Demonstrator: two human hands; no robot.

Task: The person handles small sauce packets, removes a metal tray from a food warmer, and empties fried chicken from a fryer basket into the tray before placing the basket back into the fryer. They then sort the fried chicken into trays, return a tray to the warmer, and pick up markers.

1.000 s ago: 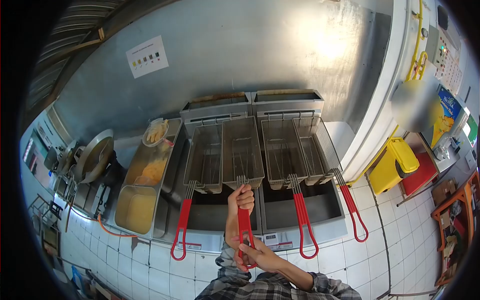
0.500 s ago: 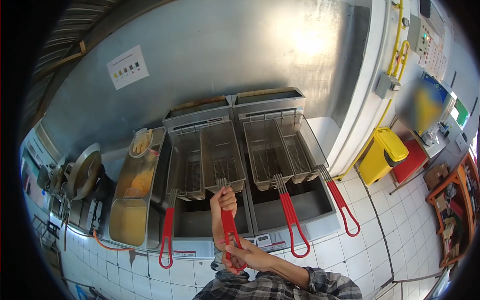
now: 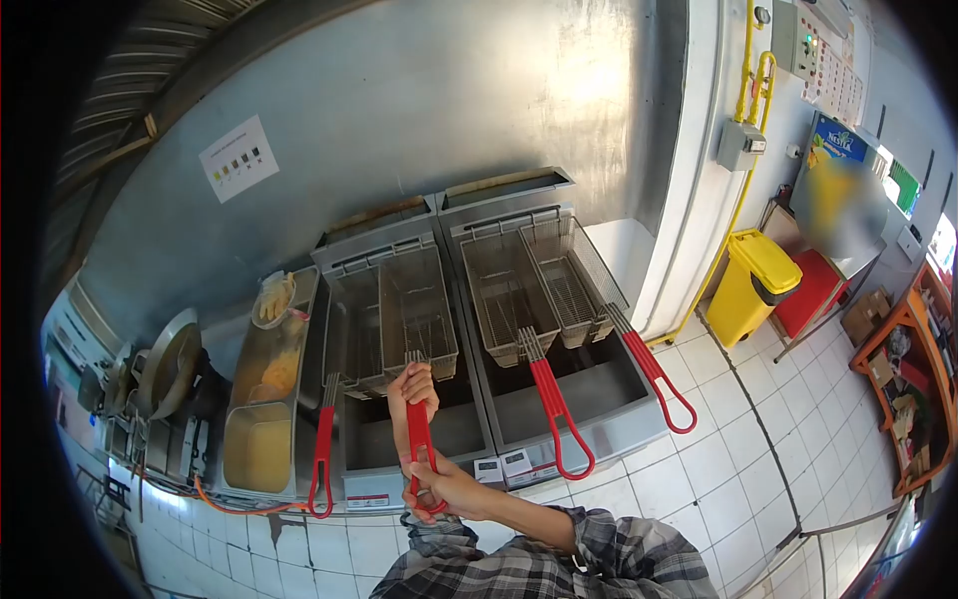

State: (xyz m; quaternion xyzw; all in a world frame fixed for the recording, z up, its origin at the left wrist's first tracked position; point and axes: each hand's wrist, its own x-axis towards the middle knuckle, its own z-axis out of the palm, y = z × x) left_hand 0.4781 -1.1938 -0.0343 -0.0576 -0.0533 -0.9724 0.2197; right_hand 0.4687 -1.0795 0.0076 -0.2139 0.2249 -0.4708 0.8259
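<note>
My left hand (image 3: 413,386) is closed round the upper part of a red fryer basket handle, close to the wire basket. Lower down, my right hand (image 3: 446,489) wraps the looped end of that same handle. The held fryer basket (image 3: 417,299) is mesh and sits second from the left over the left fryer (image 3: 359,454). Beside it on the left is another basket (image 3: 356,309) with a red handle (image 3: 323,454). Two more baskets, a left one (image 3: 504,299) and a right one (image 3: 571,275), sit over the right fryer (image 3: 589,399).
To the left, a steel counter (image 3: 317,359) holds a tub of yellowish contents (image 3: 259,449), orange-yellow food (image 3: 282,369) and a bowl with gloves (image 3: 274,298). Pans (image 3: 170,364) stand farther left. A yellow bin (image 3: 748,290) and an orange shelf (image 3: 913,369) are at right.
The whole view has shifted, so the fryers appear farther left. Both hands keep their hold on the same handle, and the basket shows no clear movement relative to the fryer.
</note>
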